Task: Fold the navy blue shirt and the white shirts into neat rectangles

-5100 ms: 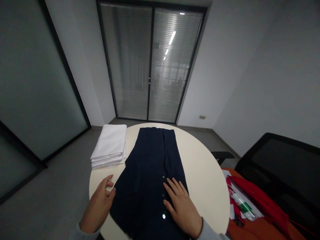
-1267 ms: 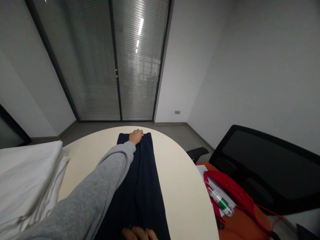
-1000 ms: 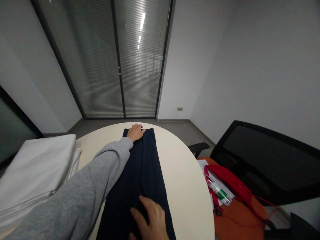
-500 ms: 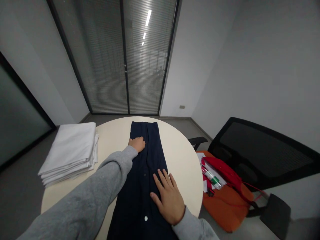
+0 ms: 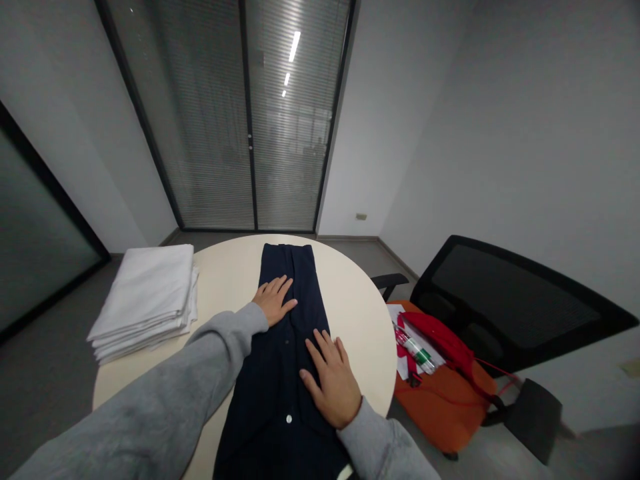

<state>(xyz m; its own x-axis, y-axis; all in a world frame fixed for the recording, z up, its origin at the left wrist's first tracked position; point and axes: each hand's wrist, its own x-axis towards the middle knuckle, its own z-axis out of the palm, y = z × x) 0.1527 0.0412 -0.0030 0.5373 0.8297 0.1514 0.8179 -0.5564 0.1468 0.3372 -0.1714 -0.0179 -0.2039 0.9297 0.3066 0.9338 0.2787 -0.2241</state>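
A long, dark navy garment [image 5: 280, 380] lies folded into a narrow strip down the middle of the round table, one end near the far rim. It looks like a buttoned shirt; a white button [image 5: 289, 419] shows low on its front. My left hand [image 5: 273, 300] rests on its upper left part, fingers stretched out, gripping nothing. Nearer to me, my right hand [image 5: 334, 381] lies flat with spread fingers on the garment's right edge. The cloth's near end runs out of the bottom of the view.
A stack of folded white cloths [image 5: 150, 293] sits at the left of the cream round table [image 5: 357, 300]. On the right stands an office chair [image 5: 440, 413] with an orange seat, holding a red bag [image 5: 440, 337], papers and a plastic bottle [image 5: 423, 357]. Glass panels stand behind.
My left hand has gone from curled fingers to stretched-out fingers on the garment. My right hand stays flat in about the same place. The view has shifted slightly.
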